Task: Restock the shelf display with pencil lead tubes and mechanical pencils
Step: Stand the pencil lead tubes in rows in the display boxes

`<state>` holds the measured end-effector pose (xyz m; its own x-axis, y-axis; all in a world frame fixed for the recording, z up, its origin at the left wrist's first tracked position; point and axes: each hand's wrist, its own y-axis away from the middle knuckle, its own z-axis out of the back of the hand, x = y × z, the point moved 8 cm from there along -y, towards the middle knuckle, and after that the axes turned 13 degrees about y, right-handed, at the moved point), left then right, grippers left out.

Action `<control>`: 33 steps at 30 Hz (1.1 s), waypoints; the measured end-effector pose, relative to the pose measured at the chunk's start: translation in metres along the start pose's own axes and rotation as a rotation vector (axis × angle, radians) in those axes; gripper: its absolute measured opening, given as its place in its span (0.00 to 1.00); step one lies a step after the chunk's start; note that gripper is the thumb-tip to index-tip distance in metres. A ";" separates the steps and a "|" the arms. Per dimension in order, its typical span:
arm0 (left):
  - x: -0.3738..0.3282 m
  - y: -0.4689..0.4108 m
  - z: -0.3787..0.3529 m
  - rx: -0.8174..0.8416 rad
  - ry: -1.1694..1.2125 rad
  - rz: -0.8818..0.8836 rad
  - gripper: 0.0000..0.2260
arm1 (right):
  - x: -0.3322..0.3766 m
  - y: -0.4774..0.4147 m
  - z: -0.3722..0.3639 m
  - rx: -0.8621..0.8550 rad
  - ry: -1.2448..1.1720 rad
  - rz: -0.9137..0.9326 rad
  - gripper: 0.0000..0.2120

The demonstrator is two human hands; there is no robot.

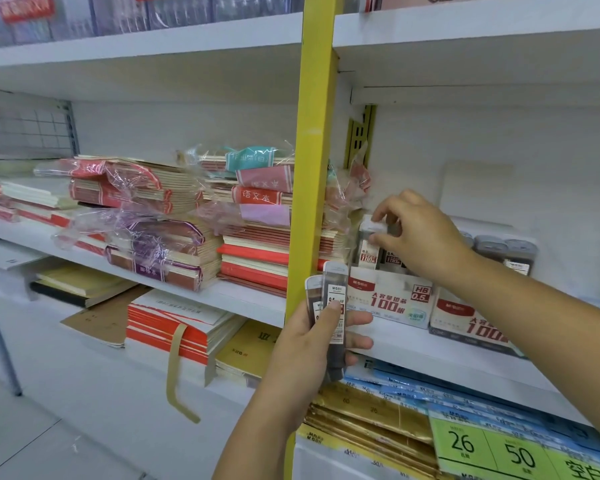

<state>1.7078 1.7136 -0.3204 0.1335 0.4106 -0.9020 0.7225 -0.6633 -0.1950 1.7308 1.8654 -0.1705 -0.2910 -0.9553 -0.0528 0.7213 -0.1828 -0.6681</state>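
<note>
My left hand grips two dark pencil lead tubes upright in front of the yellow shelf post. My right hand reaches over a white display box printed "100" and "HB 0.5" and pinches the white cap of a lead tube standing at the box's left end. More lead tubes with grey caps stand in a second display box to the right on the same white shelf. No mechanical pencils show.
A yellow post divides the shelving. Left of it, stacks of wrapped red and purple notebooks fill the shelf. Below the display boxes lie blue and gold paper packs and a green price label.
</note>
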 end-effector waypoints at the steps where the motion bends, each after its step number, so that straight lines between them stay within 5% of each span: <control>1: 0.000 -0.001 0.001 -0.008 0.003 -0.004 0.10 | -0.001 0.000 -0.001 -0.009 0.064 0.001 0.13; 6: 0.001 -0.003 0.004 -0.027 0.041 -0.018 0.10 | 0.004 0.010 0.010 -0.056 0.063 0.000 0.11; 11: -0.003 -0.002 -0.004 0.026 0.072 -0.069 0.08 | 0.025 0.053 0.016 0.098 -0.468 -0.008 0.06; 15: -0.003 0.001 -0.011 0.068 0.070 -0.081 0.09 | 0.043 0.074 0.006 0.292 -0.699 -0.008 0.14; 20: 0.005 0.000 -0.010 0.034 0.088 -0.026 0.12 | 0.014 0.065 0.020 0.208 -0.801 -0.217 0.10; 25: 0.005 -0.002 0.002 -0.045 0.085 -0.047 0.07 | -0.012 0.036 0.066 -0.149 -0.630 -0.174 0.12; 33: -0.008 -0.001 0.011 -0.122 0.034 -0.184 0.12 | 0.016 0.017 0.039 -0.083 -0.201 0.059 0.10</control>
<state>1.6986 1.7045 -0.3170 0.0129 0.5395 -0.8419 0.8131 -0.4957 -0.3052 1.7631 1.8380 -0.1542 -0.1122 -0.9924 0.0499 0.6769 -0.1131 -0.7274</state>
